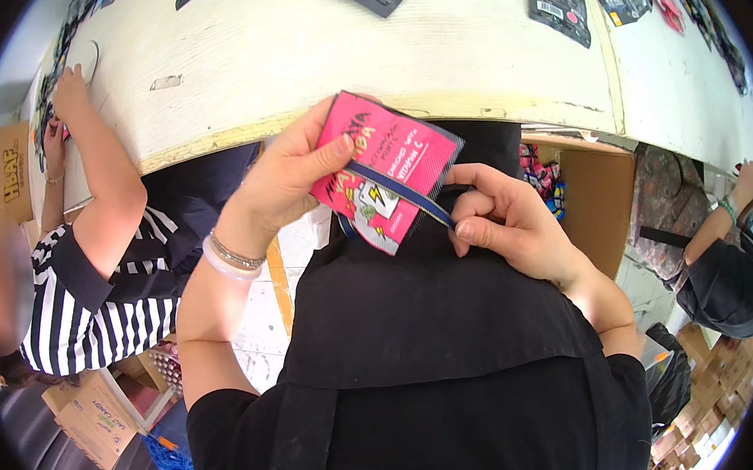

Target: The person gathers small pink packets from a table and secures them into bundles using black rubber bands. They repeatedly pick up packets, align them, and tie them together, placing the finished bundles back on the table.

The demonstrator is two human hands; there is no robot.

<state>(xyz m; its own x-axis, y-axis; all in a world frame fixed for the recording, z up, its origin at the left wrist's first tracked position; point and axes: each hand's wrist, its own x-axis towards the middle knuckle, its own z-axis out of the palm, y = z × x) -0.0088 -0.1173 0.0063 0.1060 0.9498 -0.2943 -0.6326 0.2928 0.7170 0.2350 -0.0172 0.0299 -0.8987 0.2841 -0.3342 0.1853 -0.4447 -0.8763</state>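
My left hand (289,171) holds a flat pink packet (423,155) by its upper left side, the thumb lying across the front. The packet has cartoon pictures and printing, and it tilts in front of my black apron. A narrow dark blue ribbon with a pale edge (398,188) runs slantwise over its front. Where the ribbon leaves the lower right of the packet, my right hand (515,216) pinches it between thumb and curled fingers. Another bit of ribbon shows behind the packet near my left wrist; the back of the packet is hidden.
Ahead stretches a pale worktable (294,57) with a worn edge. Black packets (560,8) lie along its far side. Below it, on the right, a cardboard box (597,206) holds pink packets. Striped-shirted, a person (100,280) works at left; another person (720,272) is at right.
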